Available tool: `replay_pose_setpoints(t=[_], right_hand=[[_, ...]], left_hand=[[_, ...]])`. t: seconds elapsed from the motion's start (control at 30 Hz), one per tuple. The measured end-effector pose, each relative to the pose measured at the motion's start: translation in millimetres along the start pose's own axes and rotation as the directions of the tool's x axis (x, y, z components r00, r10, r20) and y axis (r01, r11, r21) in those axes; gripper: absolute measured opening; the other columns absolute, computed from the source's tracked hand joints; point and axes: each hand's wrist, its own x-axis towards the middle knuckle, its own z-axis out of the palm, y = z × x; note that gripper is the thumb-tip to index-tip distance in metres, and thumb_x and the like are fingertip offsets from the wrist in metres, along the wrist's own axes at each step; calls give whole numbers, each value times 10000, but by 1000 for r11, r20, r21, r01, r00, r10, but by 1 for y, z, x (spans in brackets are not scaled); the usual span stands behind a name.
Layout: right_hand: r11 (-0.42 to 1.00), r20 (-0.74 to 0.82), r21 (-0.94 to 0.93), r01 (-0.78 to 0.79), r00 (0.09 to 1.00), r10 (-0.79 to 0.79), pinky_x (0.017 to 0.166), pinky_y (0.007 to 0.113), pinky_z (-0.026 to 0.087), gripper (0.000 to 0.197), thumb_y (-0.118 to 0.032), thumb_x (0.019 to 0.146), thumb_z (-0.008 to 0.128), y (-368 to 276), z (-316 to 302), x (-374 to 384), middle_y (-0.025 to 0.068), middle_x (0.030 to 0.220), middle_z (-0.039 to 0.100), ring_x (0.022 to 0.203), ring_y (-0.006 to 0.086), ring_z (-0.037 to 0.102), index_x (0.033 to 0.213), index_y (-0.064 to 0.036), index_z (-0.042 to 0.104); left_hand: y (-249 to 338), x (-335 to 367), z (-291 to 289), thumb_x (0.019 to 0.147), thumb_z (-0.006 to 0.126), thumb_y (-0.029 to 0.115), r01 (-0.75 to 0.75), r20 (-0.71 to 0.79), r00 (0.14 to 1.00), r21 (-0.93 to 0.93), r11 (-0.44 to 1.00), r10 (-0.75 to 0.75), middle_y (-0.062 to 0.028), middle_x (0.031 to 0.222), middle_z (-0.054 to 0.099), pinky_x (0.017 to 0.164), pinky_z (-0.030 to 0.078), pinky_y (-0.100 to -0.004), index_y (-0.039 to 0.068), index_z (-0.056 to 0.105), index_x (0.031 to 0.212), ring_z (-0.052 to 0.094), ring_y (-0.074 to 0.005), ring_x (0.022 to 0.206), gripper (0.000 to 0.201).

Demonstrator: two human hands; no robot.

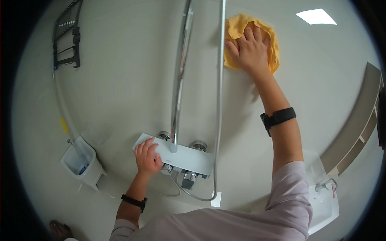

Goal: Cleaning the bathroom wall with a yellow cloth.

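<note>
A yellow cloth [274, 45] lies spread against the pale wall at the upper right. My right hand [253, 51] presses flat on it with the fingers stretched out, just right of the shower hose [220, 80]. My left hand [147, 156] rests on the left end of a white shower mixer shelf [187, 158], its fingers laid over the top and nothing seen in them. Two chrome knobs sit along the shelf's front edge, partly beside my left hand. A chrome riser pipe [181, 72] climbs the wall from the shelf.
A dark folding rack [66, 36] hangs at the upper left. Below it stands a white mop sink [82, 160] with something blue inside. A white washbasin [323, 207] with a chrome tap [329, 184] is at the lower right, near a brown-grey panel [354, 124]. A brown shoe [60, 230] shows at the lower left.
</note>
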Motion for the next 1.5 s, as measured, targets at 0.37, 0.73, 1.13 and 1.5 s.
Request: replay_pose_setpoints(t=[0.37, 0.73, 1.13, 1.5], right_hand=[[997, 140, 69, 32, 989, -41, 909, 472, 373, 393, -458, 866, 515, -10, 10, 28, 76, 1033, 552, 1091, 354, 457, 916, -95, 657], [986, 231, 127, 107, 964, -134, 978, 573, 288, 293, -325, 894, 484, -2, 23, 40, 74, 1297, 497, 1261, 386, 387, 1023, -123, 652], [975, 76, 161, 153, 983, -167, 965, 494, 354, 310, -319, 875, 544, -4, 18, 44, 65, 1236, 532, 1176, 315, 462, 1086, -98, 601], [985, 22, -118, 123, 992, -121, 971, 416, 367, 530, -497, 731, 669, 19, -14, 52, 57, 1180, 580, 1133, 273, 509, 1080, -101, 634]], left_hand=[[-53, 158, -39, 725, 666, 118, -248, -57, 968, -49, 968, 245, -117, 1198, 522, 964, 387, -442, 70, 552, 1106, 470, -346, 1125, 400], [-8, 364, -4, 819, 595, 69, -605, -221, 775, 13, 796, 592, -51, 1296, 503, 1011, 371, -383, 66, 547, 1176, 482, -270, 1165, 360], [15, 388, -3, 835, 607, 365, -642, -67, 722, 307, 703, 689, -49, 1375, 409, 1051, 331, -420, 194, 527, 1279, 377, -251, 1281, 482], [8, 404, -4, 838, 604, 334, -458, -411, 647, 466, 757, 643, -39, 999, 576, 970, 345, -400, 117, 601, 1054, 480, -236, 1045, 306]])
